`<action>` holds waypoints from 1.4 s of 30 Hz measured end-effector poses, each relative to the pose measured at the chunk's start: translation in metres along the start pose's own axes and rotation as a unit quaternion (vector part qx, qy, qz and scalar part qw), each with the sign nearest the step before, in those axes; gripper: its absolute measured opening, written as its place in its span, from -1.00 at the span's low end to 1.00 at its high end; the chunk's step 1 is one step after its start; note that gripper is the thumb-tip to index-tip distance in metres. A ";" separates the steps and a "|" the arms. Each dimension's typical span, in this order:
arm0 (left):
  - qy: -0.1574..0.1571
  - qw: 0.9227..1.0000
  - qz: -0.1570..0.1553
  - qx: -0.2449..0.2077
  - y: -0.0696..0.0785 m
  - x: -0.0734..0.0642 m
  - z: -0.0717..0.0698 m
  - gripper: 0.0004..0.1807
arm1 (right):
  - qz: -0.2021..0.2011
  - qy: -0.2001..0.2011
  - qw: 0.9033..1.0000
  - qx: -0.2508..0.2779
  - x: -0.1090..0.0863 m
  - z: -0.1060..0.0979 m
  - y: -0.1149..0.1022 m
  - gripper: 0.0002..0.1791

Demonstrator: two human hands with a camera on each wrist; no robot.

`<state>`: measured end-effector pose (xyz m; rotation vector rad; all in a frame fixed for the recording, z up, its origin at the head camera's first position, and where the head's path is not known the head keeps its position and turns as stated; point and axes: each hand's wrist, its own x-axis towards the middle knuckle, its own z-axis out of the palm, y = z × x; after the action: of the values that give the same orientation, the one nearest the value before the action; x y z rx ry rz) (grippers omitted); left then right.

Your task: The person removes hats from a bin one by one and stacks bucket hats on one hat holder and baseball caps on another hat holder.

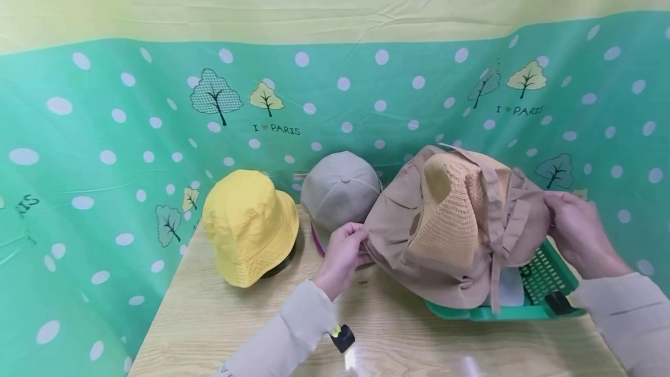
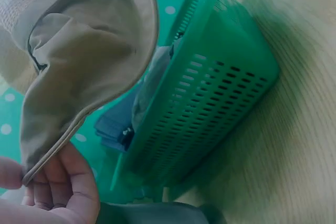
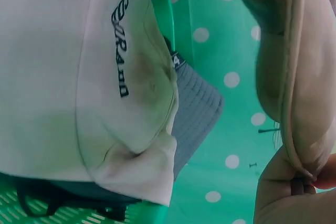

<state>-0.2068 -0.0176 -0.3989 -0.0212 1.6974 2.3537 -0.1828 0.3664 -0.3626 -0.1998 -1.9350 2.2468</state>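
A wide-brimmed brown sun hat (image 1: 392, 226) with a mesh crown and hanging straps is held up between both hands. The left hand (image 1: 342, 255) pinches its brim on the left; in the left wrist view the thumb and fingers grip the brim edge (image 2: 84, 77). At the opposite side, the right hand (image 1: 578, 228) pinches the brim, its fingertips at the hat edge (image 3: 302, 77) in the right wrist view. The hat overlaps a green basket (image 1: 523, 312) below it. Inside the basket lies a pale cap (image 3: 126, 87) with dark lettering, beside a grey-blue ribbed piece (image 3: 197, 114).
Left on the wooden table (image 1: 209, 330) stands a yellow bucket hat (image 1: 248, 220) over a dark round base. A grey cap (image 1: 340, 191) sits between it and the brown hat, with a magenta edge below. Green polka-dot cloth (image 1: 314, 98) encloses the back and sides.
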 end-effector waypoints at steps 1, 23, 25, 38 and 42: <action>0.001 1.000 0.005 0.000 0.001 -0.001 0.000 -0.91 | -0.002 0.000 1.000 -0.003 -0.001 0.002 0.000 -0.77; 0.164 0.971 0.170 0.044 0.039 -0.020 -0.041 -0.68 | -0.045 -0.042 0.979 -0.196 -0.002 0.094 0.002 -0.62; 0.167 0.970 0.171 0.030 0.044 -0.021 -0.050 -0.67 | -0.039 -0.045 0.977 -0.204 -0.003 0.105 0.004 -0.63; 0.238 0.955 0.156 0.079 0.075 -0.047 -0.105 -0.73 | -0.021 -0.095 0.988 -0.122 0.000 0.180 0.015 -0.70; 0.246 0.957 0.138 0.070 0.087 -0.056 -0.121 -0.71 | 0.000 -0.112 0.991 -0.076 -0.002 0.203 0.016 -0.71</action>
<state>-0.1854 -0.1676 -0.3487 -0.4015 2.2201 2.5718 -0.2247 0.1678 -0.3484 0.0364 -2.2206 2.2054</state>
